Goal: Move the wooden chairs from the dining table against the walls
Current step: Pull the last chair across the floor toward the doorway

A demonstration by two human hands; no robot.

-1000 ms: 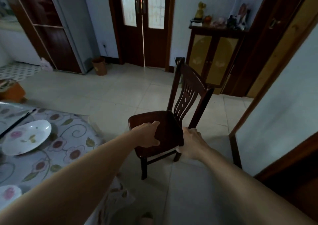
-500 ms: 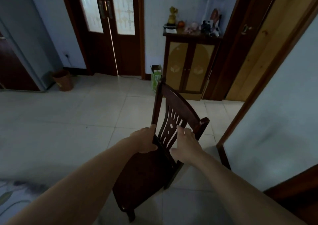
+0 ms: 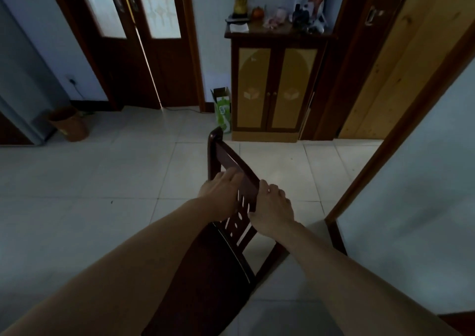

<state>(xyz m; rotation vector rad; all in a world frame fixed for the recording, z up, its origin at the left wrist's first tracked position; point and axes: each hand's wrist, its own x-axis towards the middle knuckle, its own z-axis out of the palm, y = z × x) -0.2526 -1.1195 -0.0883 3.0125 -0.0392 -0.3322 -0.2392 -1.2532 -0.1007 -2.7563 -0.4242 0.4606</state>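
Both hands grip the backrest of a dark wooden chair (image 3: 226, 256) that stands on the pale tiled floor (image 3: 102, 181), its seat toward the camera. The left hand (image 3: 221, 194) wraps its fingers around the top rail from the left side; the right hand (image 3: 272, 209) closes over the rail's right end. Beyond the chair, a yellow-panelled cabinet (image 3: 276, 89) stands against the far wall, a green carton (image 3: 223, 112) just beside it and a brown bin (image 3: 69, 123) near the left edge of the floor.

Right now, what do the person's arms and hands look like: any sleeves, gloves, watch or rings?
Both forearms are bare as far up as the frame shows: no sleeve edge appears. The left hand and right hand are ungloved. No watch, bracelet or ring shows on the wrists and fingers in view, though the dim light could hide small details.
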